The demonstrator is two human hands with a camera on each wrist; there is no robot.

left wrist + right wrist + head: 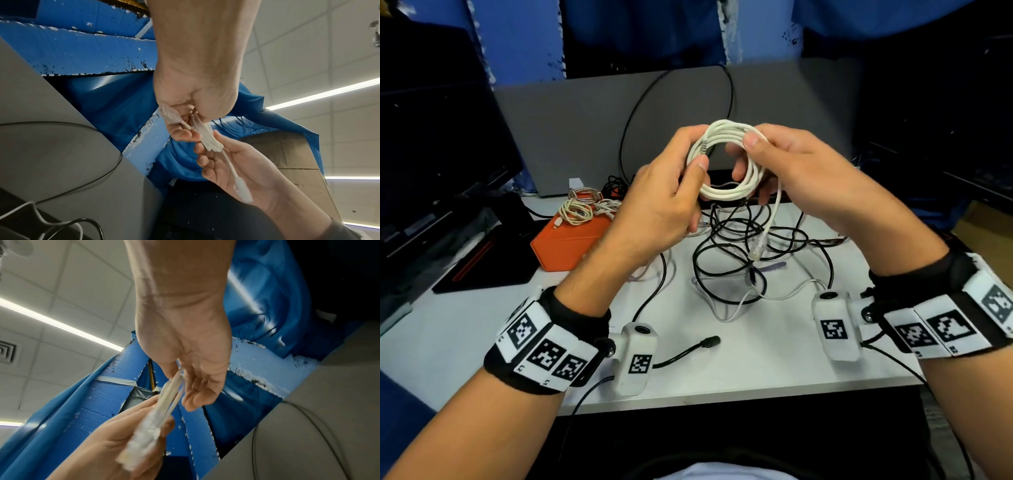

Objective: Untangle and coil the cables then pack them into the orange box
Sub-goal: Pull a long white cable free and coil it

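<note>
I hold a coiled white cable [726, 161] up above the table with both hands. My left hand [671, 192] grips the coil's left side, thumb pressed on it. My right hand [791, 164] pinches the right side between thumb and fingers. One end with a clear plug [758, 246] hangs down from the coil. In the left wrist view the coil [207, 138] shows edge-on between the fingers, its plug [243, 190] dangling. The right wrist view shows the coil [164, 402] edge-on too. The orange box [565, 243] sits at the left with several coiled cables [582, 205] on top of it.
A tangle of black cables [743, 246] and a thin white cable [774, 294] lies on the white table [756, 363] under my hands. A grey panel [585, 130] stands behind. Dark equipment [431, 154] stands at the left. A black plug [710, 342] lies near the front edge.
</note>
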